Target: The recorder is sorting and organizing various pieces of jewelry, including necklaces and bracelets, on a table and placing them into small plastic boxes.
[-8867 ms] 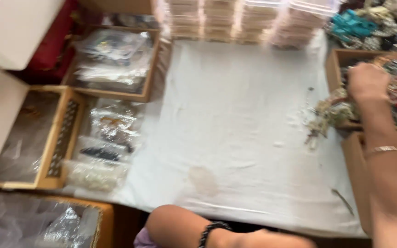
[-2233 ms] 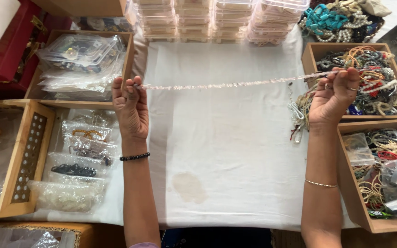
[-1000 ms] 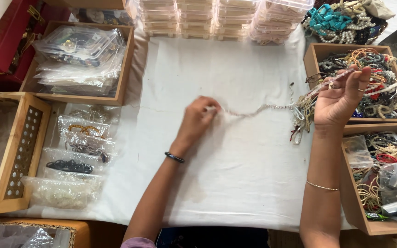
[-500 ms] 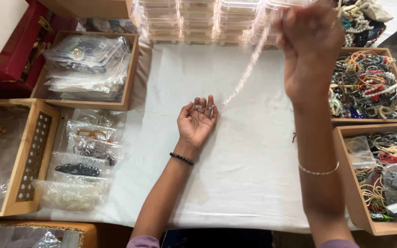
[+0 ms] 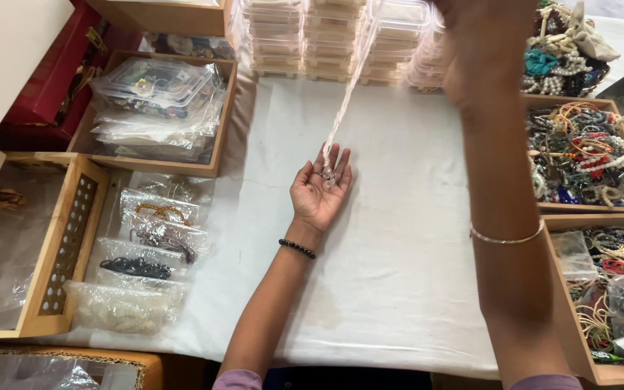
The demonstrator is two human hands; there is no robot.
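The right hand (image 5: 482, 43) is blurred, its fingers cut off by the top edge above the bead strand (image 5: 348, 94).

Right hand: the right hand (image 5: 487, 50) was level with the wooden tray of mixed bead bracelets (image 5: 585, 155) two seconds ago; it has risen to the top edge of the view, blurred.
Strand: the long string of pale clear beads (image 5: 347, 94), earlier stretched flat between both hands, now hangs steeply from the raised hand.
Left hand: the left hand (image 5: 320, 191) has left the strand's end, come to mid-cloth and turned palm up; the strand's lower end now pools on its fingers.
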